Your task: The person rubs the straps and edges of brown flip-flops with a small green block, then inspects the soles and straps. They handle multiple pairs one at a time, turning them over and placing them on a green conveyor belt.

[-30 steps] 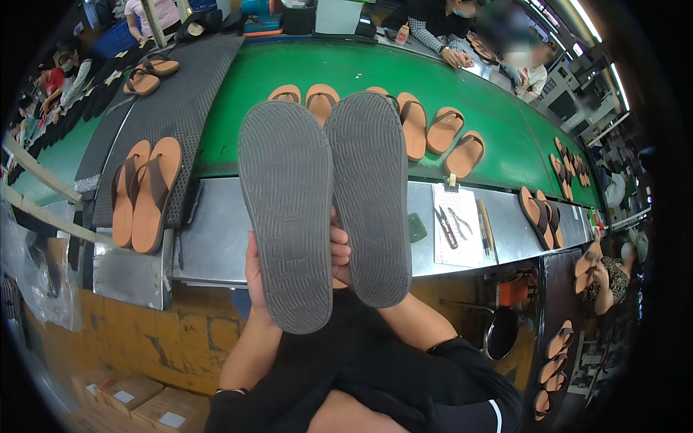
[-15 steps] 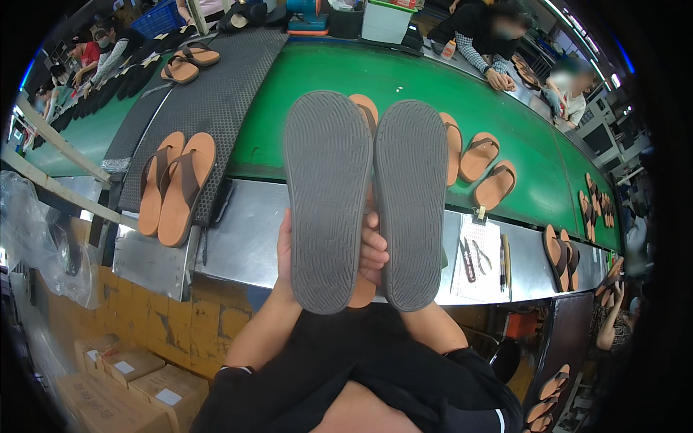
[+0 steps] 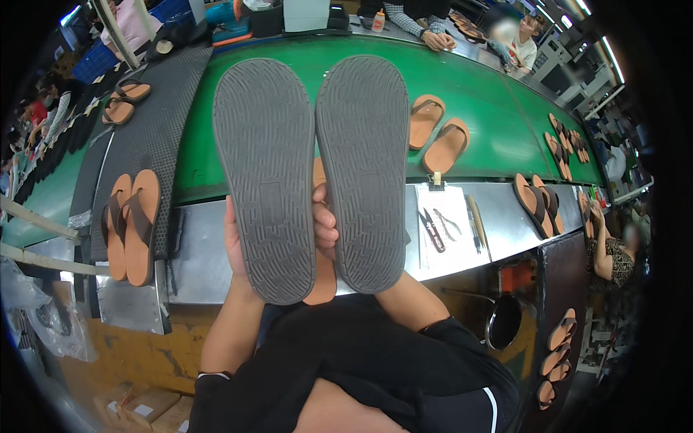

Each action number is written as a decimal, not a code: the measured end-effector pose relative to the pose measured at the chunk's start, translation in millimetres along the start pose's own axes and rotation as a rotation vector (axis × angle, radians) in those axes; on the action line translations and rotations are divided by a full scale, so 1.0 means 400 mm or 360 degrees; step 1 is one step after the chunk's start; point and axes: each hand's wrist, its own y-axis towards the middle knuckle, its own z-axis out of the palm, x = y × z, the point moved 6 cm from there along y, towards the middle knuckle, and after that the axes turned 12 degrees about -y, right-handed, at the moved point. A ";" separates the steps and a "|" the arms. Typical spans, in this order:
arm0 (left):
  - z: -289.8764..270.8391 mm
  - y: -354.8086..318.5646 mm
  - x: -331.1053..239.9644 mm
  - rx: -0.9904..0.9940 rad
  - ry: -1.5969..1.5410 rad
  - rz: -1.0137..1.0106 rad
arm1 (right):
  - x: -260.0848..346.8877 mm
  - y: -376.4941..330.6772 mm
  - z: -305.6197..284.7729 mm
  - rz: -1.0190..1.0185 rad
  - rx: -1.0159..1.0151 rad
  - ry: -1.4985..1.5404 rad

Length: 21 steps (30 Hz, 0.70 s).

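Two flip-flops are held up with their grey, grooved soles facing me, the left sole (image 3: 267,173) and the right sole (image 3: 363,173) side by side. My left hand (image 3: 235,242) is closed round the left flip-flop, its edge showing at the outer side. Fingers showing in the gap between the soles appear to be its own. Behind the right flip-flop my right hand is hidden, with only the right forearm (image 3: 415,303) leading to it. Tan footbed (image 3: 323,278) shows in the gap; whose flip-flop it belongs to is hard to tell.
Tan flip-flops (image 3: 447,146) lie on the green belt (image 3: 498,130), with another pair (image 3: 133,224) on the black mat at left. On the metal bench, a clipped paper (image 3: 447,238) carries snips (image 3: 434,231) and pliers (image 3: 449,224). A person's clasped hands (image 3: 437,40) rest across the belt.
My view has turned to the right, so bench and belt things sit farther left. The soles have come closer and look larger. Both flip-flops stay held.
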 end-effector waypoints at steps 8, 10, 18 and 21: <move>0.051 -0.047 -0.078 -0.0368 0.0712 0.0369 | -0.033 0.044 -0.042 -0.0095 -0.0655 -0.1158; 0.065 -0.067 -0.078 -0.0440 0.1119 0.0581 | -0.037 0.041 -0.013 -0.0328 -0.0860 -0.1472; 0.111 -0.114 -0.071 -0.0147 0.1749 0.0502 | -0.082 0.038 0.019 0.0002 -0.0894 -0.0964; 0.121 -0.113 -0.071 -0.0098 0.1877 0.0477 | -0.086 0.034 0.031 -0.0050 -0.0839 -0.1010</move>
